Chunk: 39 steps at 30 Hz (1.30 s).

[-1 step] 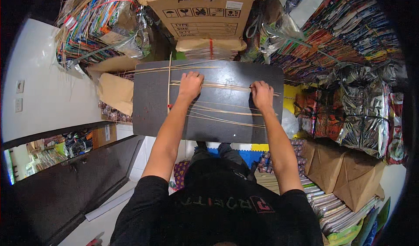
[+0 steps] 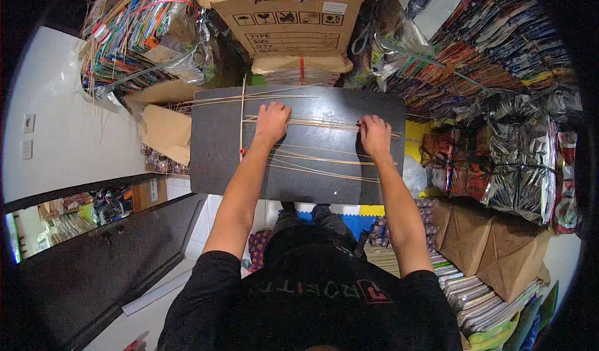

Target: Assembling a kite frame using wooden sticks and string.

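Both hands rest over a dark tabletop (image 2: 215, 126), on a bundle of thin, pale, bamboo-like sticks (image 2: 324, 124) running left to right. My left hand (image 2: 272, 123) has its fingers curled round the bundle near its left end. Toward the right end, my right hand (image 2: 375, 138) pinches it, the fingertips partly hidden. Nearer me, several more loose sticks (image 2: 324, 173) lie spread out, some passing by my right wrist. One stick (image 2: 242, 117) lies crosswise left of my left hand, by a small red piece (image 2: 243, 152).
A large cardboard box (image 2: 293, 30) stands beyond the table. Stacked colourful wrappers (image 2: 499, 39) fill the far right, with silvery wrapped bundles (image 2: 518, 158) below. More sticks and sheets (image 2: 137, 27) pile up at far left. Brown paper (image 2: 165, 133) sits beside the table's left edge.
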Each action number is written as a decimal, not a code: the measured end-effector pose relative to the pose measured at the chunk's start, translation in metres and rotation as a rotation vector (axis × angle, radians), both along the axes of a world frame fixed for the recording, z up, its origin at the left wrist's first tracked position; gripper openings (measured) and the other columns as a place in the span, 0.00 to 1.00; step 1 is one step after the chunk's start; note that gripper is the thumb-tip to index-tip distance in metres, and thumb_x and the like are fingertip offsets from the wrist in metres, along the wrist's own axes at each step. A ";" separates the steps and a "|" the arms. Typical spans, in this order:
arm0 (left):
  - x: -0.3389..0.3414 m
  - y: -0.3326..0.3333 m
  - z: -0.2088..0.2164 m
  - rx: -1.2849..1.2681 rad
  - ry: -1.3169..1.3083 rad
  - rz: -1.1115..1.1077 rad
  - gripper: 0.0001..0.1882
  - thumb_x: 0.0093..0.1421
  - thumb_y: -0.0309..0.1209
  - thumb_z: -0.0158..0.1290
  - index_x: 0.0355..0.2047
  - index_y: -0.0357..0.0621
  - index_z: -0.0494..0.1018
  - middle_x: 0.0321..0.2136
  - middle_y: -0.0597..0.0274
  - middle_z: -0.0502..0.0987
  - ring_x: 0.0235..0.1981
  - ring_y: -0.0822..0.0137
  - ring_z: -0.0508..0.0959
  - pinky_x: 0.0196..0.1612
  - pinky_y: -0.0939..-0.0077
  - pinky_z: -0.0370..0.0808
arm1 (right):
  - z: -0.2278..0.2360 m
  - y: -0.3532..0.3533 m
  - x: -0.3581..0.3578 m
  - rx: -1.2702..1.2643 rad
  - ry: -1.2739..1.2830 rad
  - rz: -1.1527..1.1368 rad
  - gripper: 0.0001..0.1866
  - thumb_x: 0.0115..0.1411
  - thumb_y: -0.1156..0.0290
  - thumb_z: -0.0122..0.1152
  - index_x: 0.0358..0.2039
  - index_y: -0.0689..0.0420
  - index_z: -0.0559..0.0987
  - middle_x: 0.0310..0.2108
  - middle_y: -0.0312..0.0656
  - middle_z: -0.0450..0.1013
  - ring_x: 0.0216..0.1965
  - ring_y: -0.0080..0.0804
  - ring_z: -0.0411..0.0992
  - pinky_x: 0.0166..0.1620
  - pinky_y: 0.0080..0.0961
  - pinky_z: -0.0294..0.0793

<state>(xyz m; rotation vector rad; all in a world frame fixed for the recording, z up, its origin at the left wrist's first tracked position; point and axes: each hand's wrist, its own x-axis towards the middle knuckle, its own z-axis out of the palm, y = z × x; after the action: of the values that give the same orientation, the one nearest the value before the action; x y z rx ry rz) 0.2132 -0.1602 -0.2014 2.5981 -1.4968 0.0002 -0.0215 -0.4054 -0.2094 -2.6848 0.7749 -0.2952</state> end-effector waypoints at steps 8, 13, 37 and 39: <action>0.001 0.012 0.017 -0.141 -0.028 -0.038 0.06 0.62 0.29 0.54 0.40 0.49 0.75 0.37 0.58 0.80 0.44 0.56 0.79 0.48 0.56 0.70 | 0.023 0.000 -0.004 -0.033 -0.114 0.028 0.07 0.64 0.72 0.59 0.42 0.51 0.80 0.43 0.42 0.76 0.49 0.45 0.74 0.56 0.46 0.67; 0.009 0.030 0.055 -0.284 0.078 -0.091 0.07 0.67 0.35 0.54 0.40 0.47 0.74 0.36 0.56 0.79 0.39 0.50 0.79 0.42 0.55 0.74 | 0.058 -0.004 -0.018 -0.003 -0.253 0.072 0.08 0.63 0.71 0.62 0.43 0.51 0.82 0.43 0.41 0.75 0.47 0.44 0.74 0.50 0.41 0.69; -0.017 0.176 0.210 -0.397 0.728 0.068 0.28 0.60 0.39 0.67 0.13 0.38 0.64 0.13 0.73 0.57 0.20 0.81 0.56 0.20 0.75 0.53 | 0.203 0.051 -0.104 0.436 -0.303 0.251 0.07 0.62 0.73 0.66 0.38 0.63 0.84 0.31 0.41 0.77 0.32 0.27 0.74 0.37 0.24 0.71; -0.016 0.186 0.206 -0.344 0.653 0.084 0.26 0.62 0.38 0.66 0.14 0.42 0.66 0.12 0.77 0.60 0.19 0.82 0.57 0.21 0.77 0.54 | 0.207 0.059 -0.104 0.387 -0.309 0.267 0.07 0.62 0.73 0.66 0.38 0.63 0.84 0.30 0.41 0.77 0.32 0.28 0.74 0.36 0.24 0.71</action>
<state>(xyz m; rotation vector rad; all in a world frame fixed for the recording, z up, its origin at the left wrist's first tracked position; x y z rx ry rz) 0.1974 0.0260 0.0049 2.0876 -1.0408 -0.4848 -0.1255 -0.3467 -0.0022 -2.2682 0.3344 -0.4304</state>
